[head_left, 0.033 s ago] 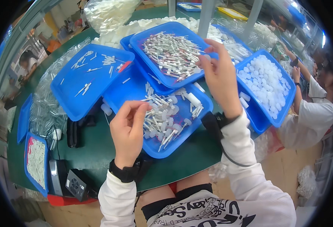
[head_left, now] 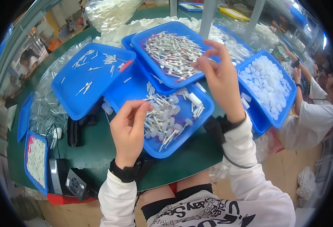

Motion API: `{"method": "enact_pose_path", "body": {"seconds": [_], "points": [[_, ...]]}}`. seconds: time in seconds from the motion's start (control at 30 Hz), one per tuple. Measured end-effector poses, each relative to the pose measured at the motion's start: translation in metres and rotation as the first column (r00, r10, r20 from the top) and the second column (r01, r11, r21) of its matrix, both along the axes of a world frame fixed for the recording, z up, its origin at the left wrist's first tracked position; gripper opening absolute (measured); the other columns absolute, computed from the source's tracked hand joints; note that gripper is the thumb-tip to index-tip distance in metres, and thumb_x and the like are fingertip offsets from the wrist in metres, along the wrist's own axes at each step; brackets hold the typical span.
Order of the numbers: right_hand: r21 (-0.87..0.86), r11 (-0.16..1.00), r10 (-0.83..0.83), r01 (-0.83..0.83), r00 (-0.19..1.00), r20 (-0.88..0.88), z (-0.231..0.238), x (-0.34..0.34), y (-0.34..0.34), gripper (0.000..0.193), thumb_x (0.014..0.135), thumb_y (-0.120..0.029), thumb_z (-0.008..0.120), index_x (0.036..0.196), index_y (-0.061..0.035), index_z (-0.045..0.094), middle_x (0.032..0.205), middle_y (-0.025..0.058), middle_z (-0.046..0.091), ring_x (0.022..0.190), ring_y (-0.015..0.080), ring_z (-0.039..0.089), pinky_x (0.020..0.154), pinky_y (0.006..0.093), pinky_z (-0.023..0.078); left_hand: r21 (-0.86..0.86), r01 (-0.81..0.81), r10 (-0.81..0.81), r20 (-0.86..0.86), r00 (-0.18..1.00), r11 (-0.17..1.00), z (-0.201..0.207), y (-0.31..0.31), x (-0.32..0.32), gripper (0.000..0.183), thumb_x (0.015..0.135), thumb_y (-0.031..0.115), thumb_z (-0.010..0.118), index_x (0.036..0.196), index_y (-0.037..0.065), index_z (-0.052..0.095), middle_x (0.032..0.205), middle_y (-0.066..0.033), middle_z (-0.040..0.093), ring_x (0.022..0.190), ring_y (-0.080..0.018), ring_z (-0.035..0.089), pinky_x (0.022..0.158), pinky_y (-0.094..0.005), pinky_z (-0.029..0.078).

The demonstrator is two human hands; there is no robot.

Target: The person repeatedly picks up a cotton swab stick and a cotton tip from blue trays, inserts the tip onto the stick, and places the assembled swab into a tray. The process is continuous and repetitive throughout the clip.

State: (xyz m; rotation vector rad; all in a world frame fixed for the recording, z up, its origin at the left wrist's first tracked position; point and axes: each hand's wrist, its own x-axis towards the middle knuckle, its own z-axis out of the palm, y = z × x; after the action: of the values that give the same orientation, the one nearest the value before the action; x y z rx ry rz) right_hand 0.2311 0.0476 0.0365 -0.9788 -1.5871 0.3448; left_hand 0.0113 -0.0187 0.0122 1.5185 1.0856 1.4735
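My left hand (head_left: pixel 127 126) is closed in a pinch over the middle blue tray (head_left: pixel 202 121); what its fingertips hold is too small to make out. In that tray lie white sticks and translucent round caps (head_left: pixel 177 127), loose or joined. My right hand (head_left: pixel 222 77) is at the right edge of the upper blue tray (head_left: pixel 136 39), its fingers apart and its thumb beside the thin white sticks (head_left: pixel 170 53) heaped there. Nothing can be made out in its fingers. A white cylinder (head_left: pixel 194 99) lies below this hand.
A blue tray (head_left: pixel 71 92) with a few sticks overlaps on the left. Another tray (head_left: pixel 285 109) of translucent caps (head_left: pixel 266 85) stands right, near a co-worker's arm (head_left: pixel 298 75). Clear plastic tubes (head_left: pixel 47 102) pile at left. A black device with a fan (head_left: pixel 77 185) stands at the near left edge.
My right hand's fingertips have shifted slightly left and down toward the heaped sticks. My left hand keeps its pinch in nearly the same place.
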Motion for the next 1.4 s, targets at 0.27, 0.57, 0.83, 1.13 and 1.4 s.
{"method": "enact_pose_path", "body": {"seconds": [0.27,0.57,0.83,1.13,1.4], "points": [[-0.295,0.63,0.501,-0.718,0.666,-0.553,-0.001,-0.039,-0.034,0.04,0.088,-0.007,0.067,0.125,0.0011,0.054,0.106,0.0145,0.066,0.095,0.0195,0.067,0.08,0.0299,0.053,0.083,-0.062,0.065,-0.031,0.997,0.995,0.001,-0.002,0.0,0.014,0.094,0.003,0.059,0.101,-0.005,0.069,0.09,-0.0093,0.066,0.082,-0.0136,0.063,0.074,-0.0241,0.048],[-0.318,0.582,0.501,-0.749,0.638,-0.585,-0.012,-0.044,-0.031,0.033,0.087,-0.003,0.067,0.118,0.0032,0.06,0.115,0.0122,0.064,0.102,0.021,0.066,0.09,0.0317,0.051,0.133,-0.123,0.126,-0.011,0.992,0.983,-0.006,0.002,-0.003,0.01,0.091,0.005,0.063,0.096,-0.002,0.068,0.085,-0.006,0.065,0.075,-0.0114,0.059,0.067,-0.0244,0.043],[-0.312,0.579,0.544,-0.753,0.642,-0.54,-0.021,-0.044,-0.026,0.033,0.085,0.002,0.068,0.117,0.0024,0.062,0.113,0.0111,0.066,0.104,0.0183,0.065,0.09,0.0306,0.051,0.406,-0.171,0.332,-0.37,0.867,0.898,0.001,0.002,0.001,0.005,0.084,0.002,0.066,0.088,0.005,0.067,0.077,-0.0051,0.063,0.068,-0.0205,0.053,0.062,-0.0304,0.039],[-0.298,0.667,0.581,-0.683,0.727,-0.364,-0.024,-0.043,-0.024,0.033,0.082,0.003,0.069,0.114,0.0023,0.064,0.111,0.0114,0.067,0.101,0.018,0.065,0.089,0.0308,0.052,0.457,-0.143,0.365,-0.444,0.818,0.878,-0.004,0.003,-0.001,0.004,0.084,0.004,0.066,0.087,0.006,0.067,0.078,-0.0047,0.064,0.066,-0.0222,0.051,0.063,-0.0331,0.037],[-0.238,0.741,0.604,-0.628,0.778,-0.174,-0.03,-0.042,-0.021,0.031,0.079,0.002,0.073,0.11,0.0005,0.068,0.105,0.0103,0.066,0.094,0.0169,0.065,0.085,0.03,0.053,0.351,-0.013,0.206,-0.519,0.829,0.936,-0.004,0.002,-0.009,0.008,0.087,0.001,0.06,0.093,0.001,0.066,0.082,-0.0116,0.065,0.075,-0.0286,0.059,0.064,-0.0367,0.044]]}}
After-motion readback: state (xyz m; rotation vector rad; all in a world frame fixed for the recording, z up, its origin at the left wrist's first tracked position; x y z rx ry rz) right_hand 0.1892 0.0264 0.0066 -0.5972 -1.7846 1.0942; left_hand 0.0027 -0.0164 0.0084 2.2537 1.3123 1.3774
